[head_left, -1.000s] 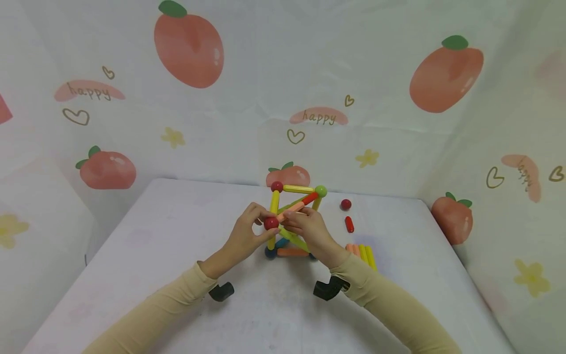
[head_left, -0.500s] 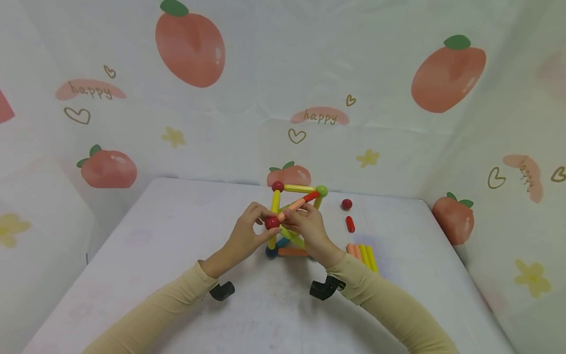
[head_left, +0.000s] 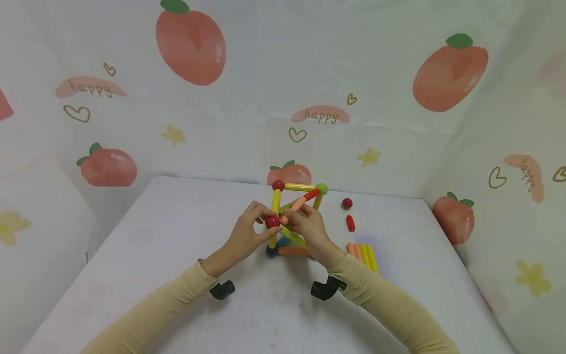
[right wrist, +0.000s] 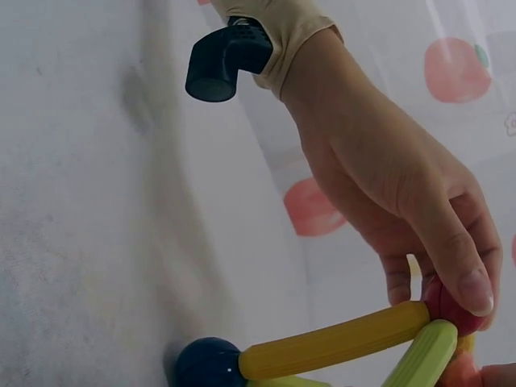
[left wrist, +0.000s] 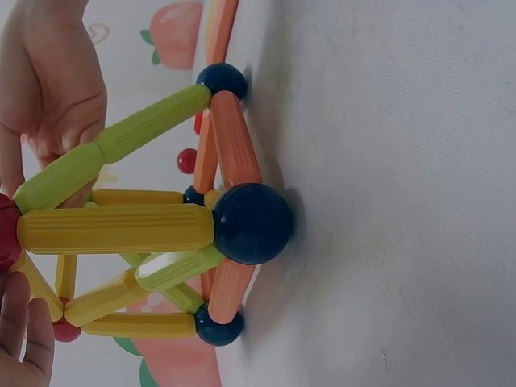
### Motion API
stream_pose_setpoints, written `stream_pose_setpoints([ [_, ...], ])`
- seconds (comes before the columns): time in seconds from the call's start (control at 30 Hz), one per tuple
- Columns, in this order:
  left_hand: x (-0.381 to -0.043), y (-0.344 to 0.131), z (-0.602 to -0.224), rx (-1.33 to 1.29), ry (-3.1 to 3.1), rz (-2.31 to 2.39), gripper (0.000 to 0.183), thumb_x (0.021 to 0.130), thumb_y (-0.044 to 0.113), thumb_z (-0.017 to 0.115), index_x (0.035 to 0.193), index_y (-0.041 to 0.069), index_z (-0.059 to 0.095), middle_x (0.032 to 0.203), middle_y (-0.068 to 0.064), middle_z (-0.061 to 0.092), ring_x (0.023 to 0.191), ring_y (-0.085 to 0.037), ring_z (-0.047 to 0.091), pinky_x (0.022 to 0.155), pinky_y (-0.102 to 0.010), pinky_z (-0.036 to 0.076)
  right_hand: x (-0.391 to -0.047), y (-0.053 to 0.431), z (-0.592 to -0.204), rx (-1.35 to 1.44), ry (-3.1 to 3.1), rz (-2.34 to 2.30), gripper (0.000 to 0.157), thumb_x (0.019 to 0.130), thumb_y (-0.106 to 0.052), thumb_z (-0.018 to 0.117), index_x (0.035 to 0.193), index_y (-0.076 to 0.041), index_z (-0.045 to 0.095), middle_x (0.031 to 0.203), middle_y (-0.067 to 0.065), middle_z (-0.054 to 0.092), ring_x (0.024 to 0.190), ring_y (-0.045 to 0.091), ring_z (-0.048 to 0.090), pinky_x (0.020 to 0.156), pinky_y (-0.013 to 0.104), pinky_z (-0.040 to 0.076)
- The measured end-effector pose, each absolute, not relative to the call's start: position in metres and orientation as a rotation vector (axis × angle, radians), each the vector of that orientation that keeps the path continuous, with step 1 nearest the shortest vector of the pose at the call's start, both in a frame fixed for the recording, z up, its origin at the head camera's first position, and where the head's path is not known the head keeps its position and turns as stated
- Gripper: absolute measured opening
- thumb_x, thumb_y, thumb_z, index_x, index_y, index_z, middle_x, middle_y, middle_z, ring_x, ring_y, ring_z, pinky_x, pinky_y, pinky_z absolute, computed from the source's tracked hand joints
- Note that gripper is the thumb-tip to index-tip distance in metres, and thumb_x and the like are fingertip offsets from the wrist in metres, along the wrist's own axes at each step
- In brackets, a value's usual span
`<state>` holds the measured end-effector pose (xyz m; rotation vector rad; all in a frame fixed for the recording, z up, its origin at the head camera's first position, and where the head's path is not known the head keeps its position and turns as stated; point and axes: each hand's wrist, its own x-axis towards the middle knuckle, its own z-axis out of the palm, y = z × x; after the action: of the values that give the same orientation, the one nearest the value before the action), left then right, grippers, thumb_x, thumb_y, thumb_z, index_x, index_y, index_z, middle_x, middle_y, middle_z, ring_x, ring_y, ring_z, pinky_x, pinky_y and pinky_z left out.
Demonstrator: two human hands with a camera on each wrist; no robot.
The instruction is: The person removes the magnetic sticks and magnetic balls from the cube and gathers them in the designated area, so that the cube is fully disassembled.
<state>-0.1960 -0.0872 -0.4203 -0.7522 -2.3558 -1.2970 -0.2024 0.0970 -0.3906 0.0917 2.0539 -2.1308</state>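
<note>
In the head view, my left hand [head_left: 244, 238] pinches a red ball [head_left: 272, 222] between thumb and fingers at the near upper-left corner of a frame of magnetic rods and balls. A yellow rod [left wrist: 117, 228] runs down from that ball to a dark blue ball [left wrist: 254, 224] on the table. My right hand [head_left: 313, 232] pinches a salmon magnetic rod [head_left: 297, 204], its near end close beside the red ball. A short red rod [head_left: 312, 194] continues it toward the green ball [head_left: 322, 189] at the far upper-right corner. Fingers partly hide the near end.
Right of the frame lie a loose red ball [head_left: 347, 203] and a short red rod [head_left: 351, 223]. Nearer, salmon and yellow rods [head_left: 365, 256] lie side by side, partly behind the right sleeve. Black wrist devices [head_left: 326, 289] hang under both wrists. A printed cloth [head_left: 247, 73] backs the table.
The salmon rod's near end has shifted slightly right and down from the red ball, tilting the rod more steeply. My right hand has edged left; my left hand keeps its hold on the ball.
</note>
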Motion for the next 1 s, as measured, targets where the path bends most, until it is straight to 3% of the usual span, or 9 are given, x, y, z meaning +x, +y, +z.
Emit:
stream_pose_setpoints([
  [0.17,-0.197,-0.087,-0.420,-0.753,-2.353,-1.291,0.031,0.082,0.021,0.082,0.106,0.010,0.064,0.102,-0.003,0.060,0.093,-0.012,0.057,0.079,-0.025,0.054,-0.201,0.100,-0.391,0.082,2.053,-2.108,0.036,0.098,-0.024,0.062,0.126,-0.003,0.058,0.100,0.006,0.070,0.083,0.010,0.069,0.094,0.034,0.056],
  [0.3,-0.196,-0.087,-0.420,-0.757,-2.345,-1.294,0.031,0.082,0.021,0.082,0.105,0.009,0.064,0.102,-0.004,0.060,0.092,-0.012,0.057,0.078,-0.028,0.055,-0.201,0.102,-0.391,0.050,2.045,-2.103,0.042,0.098,-0.030,0.063,0.129,-0.002,0.058,0.108,0.012,0.070,0.086,0.012,0.068,0.094,0.033,0.055],
  [0.57,-0.196,-0.087,-0.420,-0.767,-2.336,-1.275,0.032,0.082,0.020,0.082,0.105,0.009,0.063,0.102,-0.004,0.060,0.092,-0.012,0.057,0.078,-0.029,0.056,-0.199,0.108,-0.389,0.036,2.095,-2.042,0.035,0.098,-0.028,0.062,0.122,-0.003,0.063,0.125,0.015,0.069,0.088,0.012,0.064,0.087,0.028,0.055],
  [0.7,-0.195,-0.087,-0.420,-0.762,-2.346,-1.289,0.032,0.082,0.020,0.082,0.106,0.009,0.063,0.102,-0.004,0.060,0.093,-0.013,0.057,0.079,-0.036,0.057,-0.197,0.114,-0.387,0.023,2.105,-1.997,0.030,0.096,-0.028,0.063,0.114,-0.003,0.064,0.100,0.003,0.075,0.091,0.016,0.062,0.090,0.031,0.053],
  [0.8,-0.195,-0.087,-0.419,-0.758,-2.349,-1.306,0.032,0.082,0.020,0.082,0.106,0.008,0.063,0.102,-0.005,0.059,0.093,-0.014,0.057,0.079,-0.042,0.057,-0.197,0.120,-0.386,0.013,2.107,-1.953,0.032,0.096,-0.030,0.063,0.114,-0.003,0.064,0.076,-0.004,0.068,0.094,0.020,0.059,0.093,0.036,0.049],
  [1.0,-0.195,-0.087,-0.419,-0.755,-2.352,-1.290,0.032,0.082,0.020,0.082,0.106,0.009,0.063,0.103,-0.005,0.059,0.093,-0.014,0.057,0.079,-0.042,0.058,-0.197,0.132,-0.386,-0.025,2.056,-1.871,0.033,0.098,-0.034,0.060,0.123,-0.013,0.066,0.069,-0.002,0.056,0.082,0.020,0.049,0.080,0.034,0.039],
])
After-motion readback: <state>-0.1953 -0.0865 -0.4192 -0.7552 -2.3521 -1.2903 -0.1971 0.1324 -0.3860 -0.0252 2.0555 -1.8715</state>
